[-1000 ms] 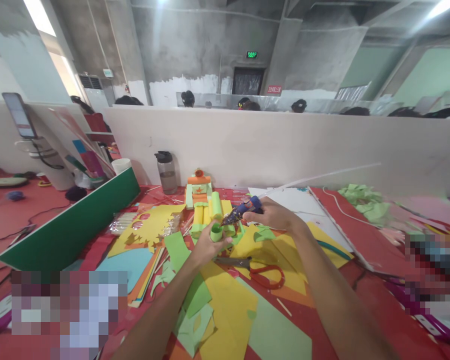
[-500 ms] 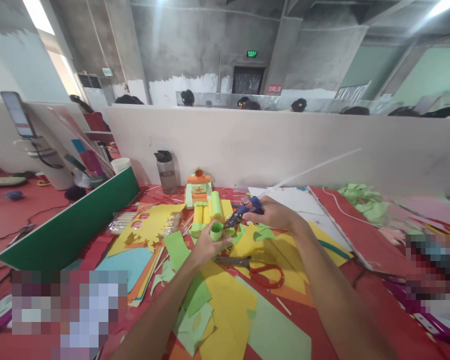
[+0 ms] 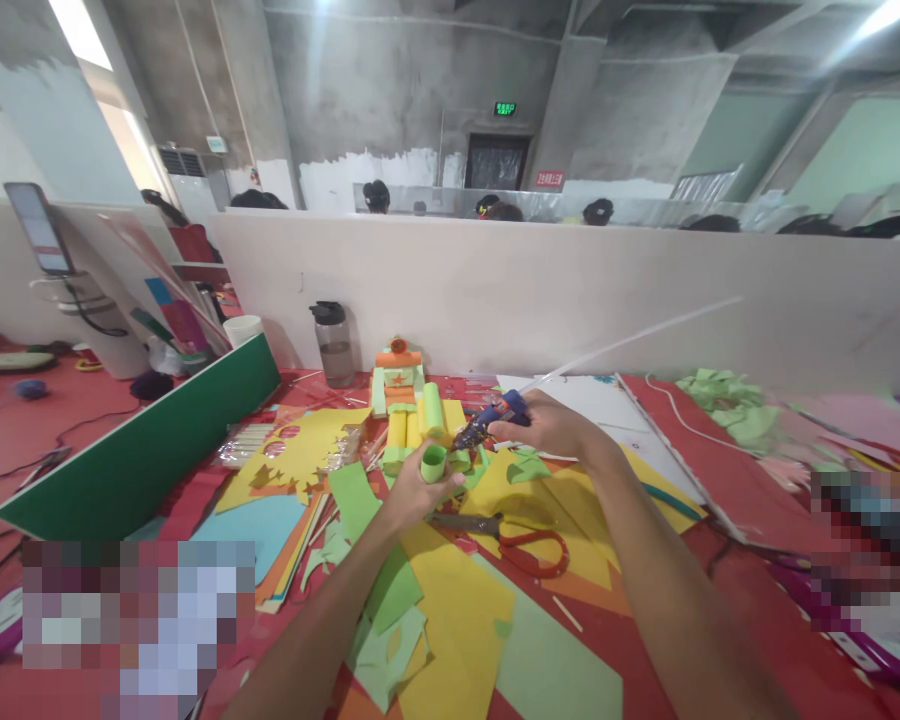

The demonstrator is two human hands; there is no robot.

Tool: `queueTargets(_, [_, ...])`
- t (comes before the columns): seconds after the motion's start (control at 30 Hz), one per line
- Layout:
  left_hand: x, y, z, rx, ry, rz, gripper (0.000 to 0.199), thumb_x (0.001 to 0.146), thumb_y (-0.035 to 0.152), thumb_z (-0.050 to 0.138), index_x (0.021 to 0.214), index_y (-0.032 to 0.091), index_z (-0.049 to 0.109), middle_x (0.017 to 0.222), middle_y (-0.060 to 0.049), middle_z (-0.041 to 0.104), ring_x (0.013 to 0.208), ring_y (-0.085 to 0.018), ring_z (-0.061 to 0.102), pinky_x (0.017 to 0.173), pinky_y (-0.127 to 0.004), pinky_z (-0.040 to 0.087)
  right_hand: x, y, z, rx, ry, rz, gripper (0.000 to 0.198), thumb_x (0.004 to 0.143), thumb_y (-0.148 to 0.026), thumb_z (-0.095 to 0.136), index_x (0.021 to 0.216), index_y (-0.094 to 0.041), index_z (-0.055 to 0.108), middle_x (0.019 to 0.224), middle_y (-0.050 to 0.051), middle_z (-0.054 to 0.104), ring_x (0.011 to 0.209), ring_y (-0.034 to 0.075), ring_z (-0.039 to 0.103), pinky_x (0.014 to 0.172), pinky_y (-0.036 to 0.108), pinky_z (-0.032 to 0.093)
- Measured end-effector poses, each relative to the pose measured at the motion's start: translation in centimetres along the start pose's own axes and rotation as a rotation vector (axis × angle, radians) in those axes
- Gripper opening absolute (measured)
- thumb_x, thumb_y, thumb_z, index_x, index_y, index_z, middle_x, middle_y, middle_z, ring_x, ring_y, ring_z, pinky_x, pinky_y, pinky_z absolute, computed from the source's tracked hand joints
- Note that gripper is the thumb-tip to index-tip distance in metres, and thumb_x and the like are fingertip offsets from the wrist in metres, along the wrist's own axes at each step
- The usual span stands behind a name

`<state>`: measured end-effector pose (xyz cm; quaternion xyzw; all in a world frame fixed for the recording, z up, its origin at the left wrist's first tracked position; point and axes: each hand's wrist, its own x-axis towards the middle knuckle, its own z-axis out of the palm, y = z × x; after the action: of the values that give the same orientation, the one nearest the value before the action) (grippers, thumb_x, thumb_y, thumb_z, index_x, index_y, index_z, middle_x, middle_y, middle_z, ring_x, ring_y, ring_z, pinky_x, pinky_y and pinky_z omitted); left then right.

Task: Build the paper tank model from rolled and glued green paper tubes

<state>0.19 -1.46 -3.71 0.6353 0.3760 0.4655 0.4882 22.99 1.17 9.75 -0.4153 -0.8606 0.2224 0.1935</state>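
My left hand (image 3: 414, 492) is closed around a small green paper tube (image 3: 433, 461), its open end facing up. In my right hand (image 3: 551, 428) is a dark blue glue gun (image 3: 504, 412), with a long clear glue stick (image 3: 637, 336) poking out of its back. The gun's nozzle points down and left, close to the tube's rim; whether it touches cannot be made out. Just beyond my hands stand yellow and green paper rolls (image 3: 412, 428) and an orange-and-green paper model (image 3: 398, 380). Scissors with orange handles (image 3: 532, 552) lie below my hands.
Yellow paper (image 3: 450, 620) and green scraps (image 3: 390, 650) cover the near table. A green board (image 3: 157, 440) stands at left. Behind are a water bottle (image 3: 334, 345) and a white partition (image 3: 570, 290). Crumpled green paper (image 3: 727, 405) lies at right.
The glue gun has tilted slightly and its nozzle has lifted a little from the tube's rim; the glue stick's far end has swung right. My left hand and the tube stay in place.
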Motion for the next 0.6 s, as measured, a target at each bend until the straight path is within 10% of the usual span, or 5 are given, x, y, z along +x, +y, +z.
queueTargets(0.6, [0.09, -0.03, 0.05, -0.009, 0.0, 0.023, 0.042, 0.073, 0.048, 0.077, 0.078, 0.019, 0.047, 0.07, 0.003, 0.051, 0.062, -0.011, 0.048, 0.059, -0.025, 0.041, -0.28, 0.79, 0.04, 0.249, 0.036, 0.07, 0.045, 0.087, -0.055, 0.058, 0.063, -0.017, 0.059, 0.044, -0.004, 0.044, 0.042, 0.01, 0.042, 0.042, 0.022, 0.033])
